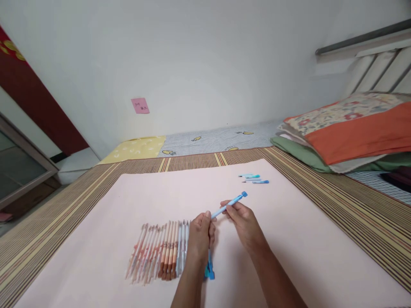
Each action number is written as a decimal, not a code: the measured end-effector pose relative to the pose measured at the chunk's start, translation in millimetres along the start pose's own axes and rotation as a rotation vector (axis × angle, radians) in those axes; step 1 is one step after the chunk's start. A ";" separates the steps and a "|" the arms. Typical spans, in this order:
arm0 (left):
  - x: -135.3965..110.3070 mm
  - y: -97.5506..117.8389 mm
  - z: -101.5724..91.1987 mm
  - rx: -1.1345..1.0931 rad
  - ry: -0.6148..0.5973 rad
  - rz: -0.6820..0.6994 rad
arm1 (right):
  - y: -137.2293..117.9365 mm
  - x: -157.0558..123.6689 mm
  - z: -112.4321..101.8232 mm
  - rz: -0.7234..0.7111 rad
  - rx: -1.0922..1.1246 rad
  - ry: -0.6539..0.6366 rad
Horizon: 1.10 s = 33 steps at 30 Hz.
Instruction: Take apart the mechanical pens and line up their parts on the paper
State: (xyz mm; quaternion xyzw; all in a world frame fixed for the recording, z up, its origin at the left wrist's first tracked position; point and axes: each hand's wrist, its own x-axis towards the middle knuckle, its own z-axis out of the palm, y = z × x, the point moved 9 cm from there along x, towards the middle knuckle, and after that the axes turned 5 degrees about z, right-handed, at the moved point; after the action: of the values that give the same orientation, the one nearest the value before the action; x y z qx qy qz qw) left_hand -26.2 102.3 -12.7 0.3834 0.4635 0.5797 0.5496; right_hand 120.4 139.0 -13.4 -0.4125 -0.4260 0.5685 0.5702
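Pinching a light-blue pen (235, 200), the left hand (201, 235) grips its lower end, the right hand (245, 222) its middle, above the pink sheet (173, 194).

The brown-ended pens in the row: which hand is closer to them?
The left hand. It is just right of the brown-ended pens, with greyish-blue pens between; the right hand is farther right, beyond the left one. Both hold the light-blue pen.
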 end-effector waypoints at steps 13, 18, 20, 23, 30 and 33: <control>-0.3 -2.9 3.0 -0.107 0.034 -0.029 | 6.1 1.4 0.6 0.016 0.060 0.016; -1.8 -12.9 1.8 -0.132 0.047 -0.119 | 5.0 0.0 0.4 0.029 0.111 0.034; -1.3 -9.4 7.9 -0.175 0.000 -0.088 | 5.9 0.0 -0.2 0.040 0.118 0.044; -0.6 -5.4 11.5 -0.210 -0.023 -0.049 | 6.9 0.7 -1.6 0.042 0.122 0.061; 2.0 -3.4 2.9 -0.310 0.037 -0.044 | 8.4 0.4 -1.7 0.066 0.198 0.071; 1.7 -4.7 2.7 -0.332 0.035 -0.073 | 5.2 -0.6 -0.5 0.072 0.259 0.081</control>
State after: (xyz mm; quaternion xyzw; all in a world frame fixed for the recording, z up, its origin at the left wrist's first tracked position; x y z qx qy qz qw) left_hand -22.5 104.1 -16.5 0.2602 0.3846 0.6346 0.6177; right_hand 119.3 138.5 -18.5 -0.3730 -0.3105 0.6218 0.6147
